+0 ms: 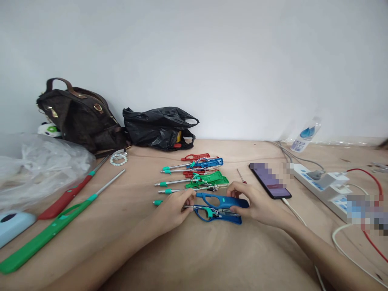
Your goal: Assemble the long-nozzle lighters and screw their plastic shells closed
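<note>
A blue plastic lighter shell (220, 207), in two halves with a teal trigger and a metal tube inside, lies on the wooden table between my hands. My left hand (174, 208) pinches the metal tube at the shell's left end, fingers closed. Closed round the shell's right end is my right hand (257, 202). Just beyond them lie several opened lighters: a green shell (212, 179), a blue one (209, 163) and a red one (195, 157), each with a metal tube tipped in teal.
A long green lighter (51, 230) and a red one (65, 197) lie at left beside a clear plastic bag (39, 165). A brown handbag (80, 115) and black bag (159, 127) stand at the wall. A phone (269, 180), power strip (321, 182), cables and a bottle (304, 135) are at right.
</note>
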`<state>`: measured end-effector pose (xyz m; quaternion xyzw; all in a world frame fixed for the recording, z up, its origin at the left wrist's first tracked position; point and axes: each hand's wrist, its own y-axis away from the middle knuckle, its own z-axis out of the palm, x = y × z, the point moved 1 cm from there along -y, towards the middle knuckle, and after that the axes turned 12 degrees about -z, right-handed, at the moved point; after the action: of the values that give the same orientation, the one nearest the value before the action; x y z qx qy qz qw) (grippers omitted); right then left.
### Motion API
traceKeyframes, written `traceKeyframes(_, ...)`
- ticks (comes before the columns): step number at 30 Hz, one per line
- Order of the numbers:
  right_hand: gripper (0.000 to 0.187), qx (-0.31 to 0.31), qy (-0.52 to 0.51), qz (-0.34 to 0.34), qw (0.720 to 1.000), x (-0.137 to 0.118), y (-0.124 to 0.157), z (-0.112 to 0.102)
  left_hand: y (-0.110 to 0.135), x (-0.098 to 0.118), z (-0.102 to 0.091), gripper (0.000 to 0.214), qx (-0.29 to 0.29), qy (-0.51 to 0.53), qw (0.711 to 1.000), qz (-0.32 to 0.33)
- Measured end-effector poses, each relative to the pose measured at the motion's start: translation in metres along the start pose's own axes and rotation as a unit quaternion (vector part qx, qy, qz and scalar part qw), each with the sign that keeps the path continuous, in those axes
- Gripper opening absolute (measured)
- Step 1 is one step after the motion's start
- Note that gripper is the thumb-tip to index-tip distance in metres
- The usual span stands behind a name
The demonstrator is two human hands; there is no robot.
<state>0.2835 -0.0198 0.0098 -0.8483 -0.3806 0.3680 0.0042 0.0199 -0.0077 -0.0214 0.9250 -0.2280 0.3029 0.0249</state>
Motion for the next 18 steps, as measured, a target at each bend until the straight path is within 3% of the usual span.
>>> traceKeyframes(8, 0.032, -0.049, 0.027, -0.029, 0.998, -0.004, 0.001, 0.006, -0.001, -0.003, 0.002, 0.037, -0.009, 0.045, 0.999, 0.004)
traceKeyframes(18, 0.033, -0.058, 0.048, -0.047, 0.996, 0.003, 0.002, 0.024, -0.002, -0.005, 0.002, 0.044, -0.024, -0.026, 0.999, 0.030)
